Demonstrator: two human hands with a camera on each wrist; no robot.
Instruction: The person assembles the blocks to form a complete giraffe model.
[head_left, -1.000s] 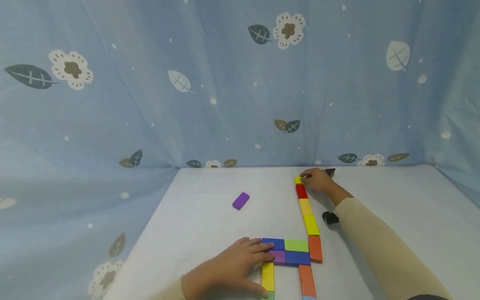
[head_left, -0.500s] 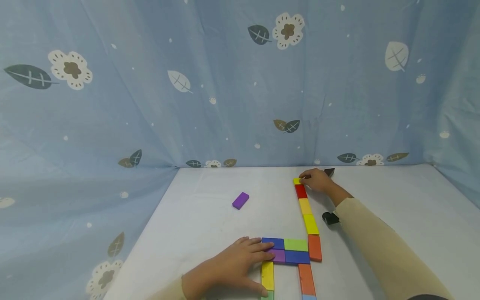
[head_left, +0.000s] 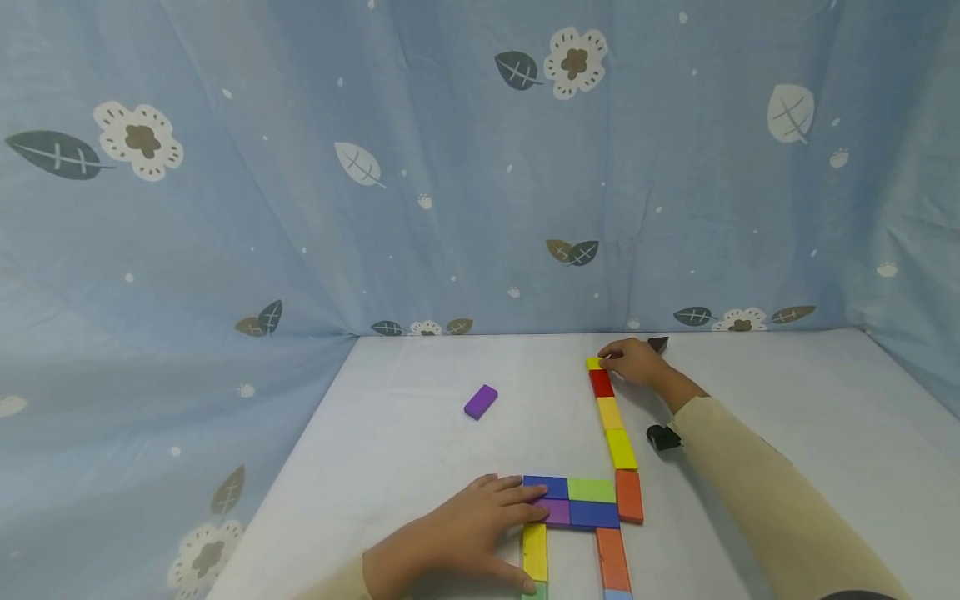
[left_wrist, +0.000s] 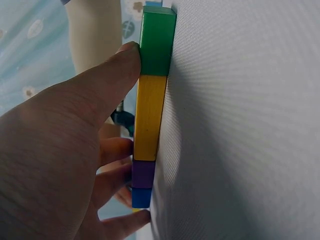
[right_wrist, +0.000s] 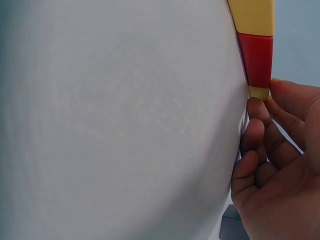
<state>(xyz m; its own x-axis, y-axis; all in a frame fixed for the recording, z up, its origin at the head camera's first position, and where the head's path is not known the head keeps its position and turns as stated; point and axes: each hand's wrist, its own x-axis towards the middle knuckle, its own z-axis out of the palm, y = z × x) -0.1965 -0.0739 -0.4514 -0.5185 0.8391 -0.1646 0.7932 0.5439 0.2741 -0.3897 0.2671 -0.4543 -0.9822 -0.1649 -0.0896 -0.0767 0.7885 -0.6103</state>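
Flat coloured blocks form a shape on the white table. My left hand (head_left: pixel 468 525) lies over its left side with fingers spread, fingertips on the blue block (head_left: pixel 546 487) and purple block (head_left: pixel 558 512). In the left wrist view its thumb touches the green block (left_wrist: pixel 157 45), beside a yellow block (left_wrist: pixel 150 117). From the right side a line of blocks runs away to the back. At its far end my right hand (head_left: pixel 636 363) pinches a small yellow block (head_left: pixel 593 363) against the red block (head_left: pixel 602 383). The right wrist view shows curled fingers at this yellow end (right_wrist: pixel 258 93).
A loose purple block (head_left: pixel 481 402) lies left of the line. Two dark objects sit to the right, one black piece (head_left: pixel 662 437) by the sleeve and a dark wedge (head_left: pixel 659 343) behind the right hand. A blue patterned cloth (head_left: pixel 450 167) hangs behind the table (head_left: pixel 405 442).
Both hands hold nearly the same places. The camera view shifts very slightly, and the blocks stay where they were.
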